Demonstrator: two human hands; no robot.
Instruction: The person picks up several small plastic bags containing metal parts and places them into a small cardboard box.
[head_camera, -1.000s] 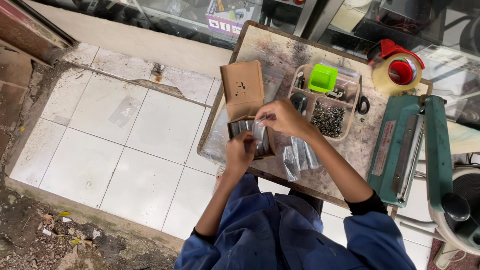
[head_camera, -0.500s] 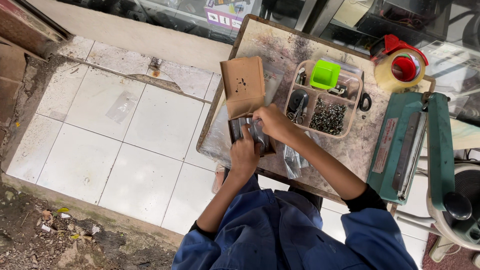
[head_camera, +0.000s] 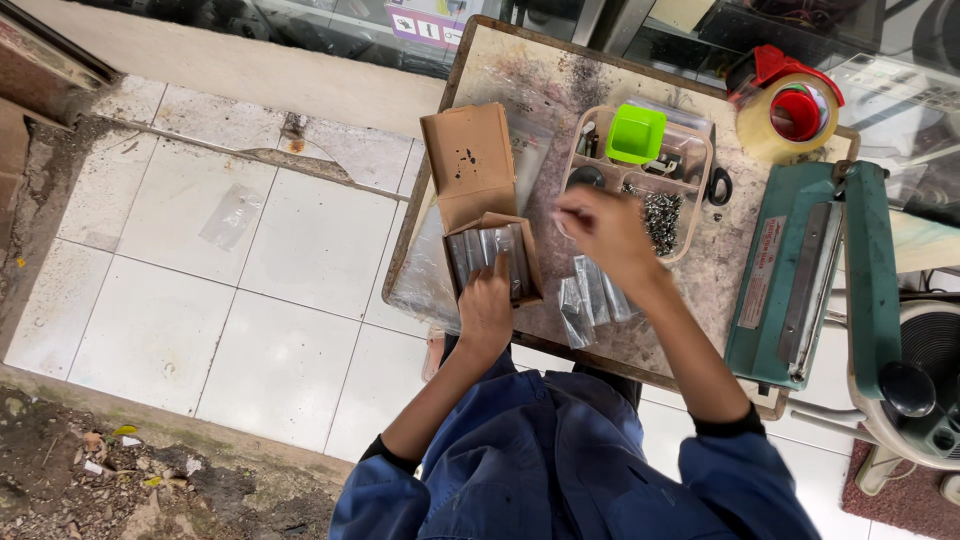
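White floor tiles (head_camera: 200, 290) fill the left of the frame beside a worn, scuffed table (head_camera: 520, 70). At centre, the open brown cardboard box (head_camera: 480, 200) holds small clear packets (head_camera: 490, 255); the left hand (head_camera: 487, 305) rests on its near edge, forefinger extended. Right of centre, the right hand (head_camera: 605, 230) hovers by the compartment tray (head_camera: 690, 150), fingertips pinched on something too small to tell.

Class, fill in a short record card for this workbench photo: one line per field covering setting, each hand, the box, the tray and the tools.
Setting: worn table over a white tiled floor
Left hand: rests on the open cardboard box
Right hand: raised over the table, fingers pinched; what it holds is too small to tell
Box contents: clear packets standing in a row
Tray: divided, with small metal parts and a green cup
Loose packets: beside the box
Tools: green heat sealer, tape dispenser
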